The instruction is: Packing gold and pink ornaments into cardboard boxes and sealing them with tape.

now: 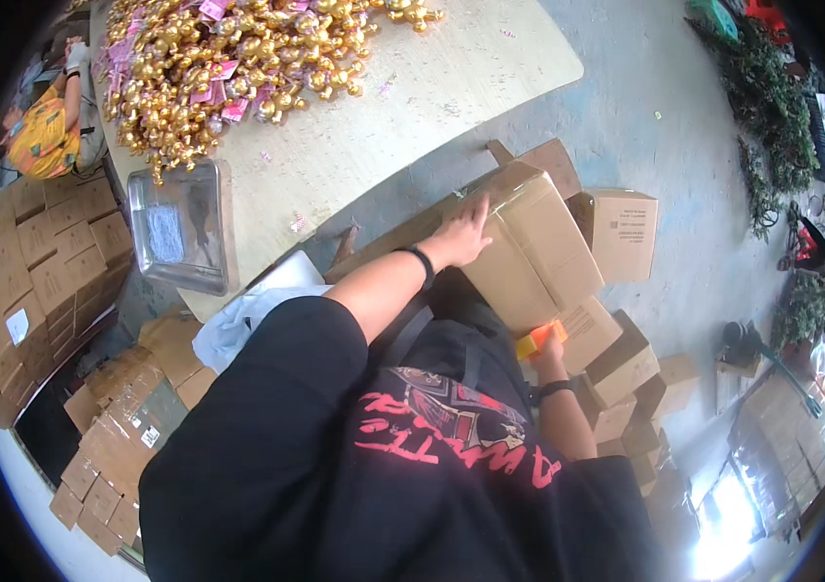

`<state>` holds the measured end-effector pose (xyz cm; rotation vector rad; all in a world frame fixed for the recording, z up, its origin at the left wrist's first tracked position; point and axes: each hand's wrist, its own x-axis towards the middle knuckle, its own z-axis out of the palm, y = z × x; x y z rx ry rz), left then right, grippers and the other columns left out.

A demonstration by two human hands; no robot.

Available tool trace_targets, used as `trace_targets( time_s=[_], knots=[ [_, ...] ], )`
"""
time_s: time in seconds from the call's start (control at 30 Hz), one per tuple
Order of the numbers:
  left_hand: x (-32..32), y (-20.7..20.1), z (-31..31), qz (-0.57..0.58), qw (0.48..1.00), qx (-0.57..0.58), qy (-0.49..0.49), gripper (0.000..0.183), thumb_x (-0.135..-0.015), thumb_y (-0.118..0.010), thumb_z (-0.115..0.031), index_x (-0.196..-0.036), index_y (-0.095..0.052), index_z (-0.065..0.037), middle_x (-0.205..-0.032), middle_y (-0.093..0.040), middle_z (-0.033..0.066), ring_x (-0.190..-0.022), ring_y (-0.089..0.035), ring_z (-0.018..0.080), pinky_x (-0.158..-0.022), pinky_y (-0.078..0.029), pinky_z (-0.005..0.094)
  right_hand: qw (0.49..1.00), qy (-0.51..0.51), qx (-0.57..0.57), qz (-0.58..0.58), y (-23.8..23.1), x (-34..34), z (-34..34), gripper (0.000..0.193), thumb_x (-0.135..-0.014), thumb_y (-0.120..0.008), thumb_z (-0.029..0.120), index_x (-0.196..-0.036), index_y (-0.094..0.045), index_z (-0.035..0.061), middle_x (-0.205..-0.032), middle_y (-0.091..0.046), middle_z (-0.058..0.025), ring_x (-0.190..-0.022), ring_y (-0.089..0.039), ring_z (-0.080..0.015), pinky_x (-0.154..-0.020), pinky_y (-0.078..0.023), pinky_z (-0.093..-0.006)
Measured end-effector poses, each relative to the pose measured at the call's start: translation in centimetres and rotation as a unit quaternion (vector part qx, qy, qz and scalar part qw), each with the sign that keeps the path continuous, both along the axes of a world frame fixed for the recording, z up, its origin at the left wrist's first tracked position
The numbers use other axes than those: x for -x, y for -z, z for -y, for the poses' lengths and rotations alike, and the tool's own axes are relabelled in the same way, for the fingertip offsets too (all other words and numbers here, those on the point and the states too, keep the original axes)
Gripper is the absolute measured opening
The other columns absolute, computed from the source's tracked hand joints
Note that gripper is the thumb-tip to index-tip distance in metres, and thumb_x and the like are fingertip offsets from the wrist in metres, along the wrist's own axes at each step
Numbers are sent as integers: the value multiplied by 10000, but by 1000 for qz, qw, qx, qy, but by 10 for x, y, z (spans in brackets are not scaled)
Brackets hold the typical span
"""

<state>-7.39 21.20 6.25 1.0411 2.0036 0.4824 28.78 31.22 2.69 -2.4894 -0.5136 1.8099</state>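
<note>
A closed brown cardboard box (534,242) is in front of me, just past the table's edge, with a seam running along its face. My left hand (461,236) rests on the box's near left part with its fingers stretched out flat. At the box's lower right corner, my right hand (552,345) is closed around a small orange-and-yellow block-shaped object (536,339). Its exact kind is partly hidden by my fingers. Both wrists wear dark bands.
A pale table (412,116) carries a heap of gold ornaments (248,58) and a metal tray (180,223). Cardboard boxes are stacked at left (44,262) and lower right (626,364). A person in yellow (44,136) is at far left. Green artificial branches (771,107) lie at right.
</note>
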Motion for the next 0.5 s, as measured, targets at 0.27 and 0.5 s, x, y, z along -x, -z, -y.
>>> trace_targets(
  time_s=[0.27,0.5],
  knots=[
    [-17,28,99,151,934,222,-237,950,-913,-321,-741,-1282,-535,108,-1268,-551,344,-1244,-513,433,-1047,-401,448,993,-107,-58,2,-2,17,-35,405,-942,-611,342,-1193,-548,30,-1051,-624,-83,-949,-640,-273,-771,-543,-470],
    [34,3,-20,138,931,144,-306,780,-915,-561,-545,-1321,-459,112,-1279,-543,338,-1163,-573,436,-959,-476,469,980,-200,13,2,9,29,4,418,-914,-630,367,-1084,-620,-14,-950,-672,-93,-834,-679,-225,-694,-558,-400]
  ],
)
